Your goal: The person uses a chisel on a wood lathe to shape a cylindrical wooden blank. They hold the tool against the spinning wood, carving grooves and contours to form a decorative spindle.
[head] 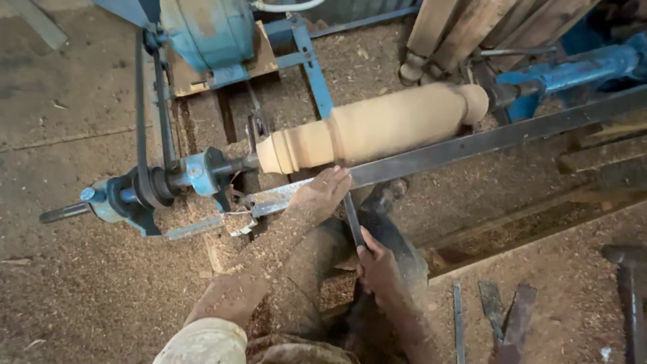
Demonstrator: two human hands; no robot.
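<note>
A pale turned wooden spindle point(377, 128) is mounted on a blue lathe, between the headstock point(195, 174) and the tailstock point(579, 71). My left hand point(322, 193), dusted with sawdust, presses a long dark chisel point(352, 219) onto the metal tool rest bar point(472, 145), just below the spindle's left part. My right hand point(379, 268) grips the chisel's lower end near my lap. The chisel tip is hidden under my left fingers.
Sawdust covers the floor all round. A blue motor point(205, 30) with a belt point(140, 101) sits at the top left. Several spare chisels point(495, 313) lie on the floor at the right. Turned wooden posts point(445, 34) lean at the back. A hammer head point(627, 259) shows at the far right.
</note>
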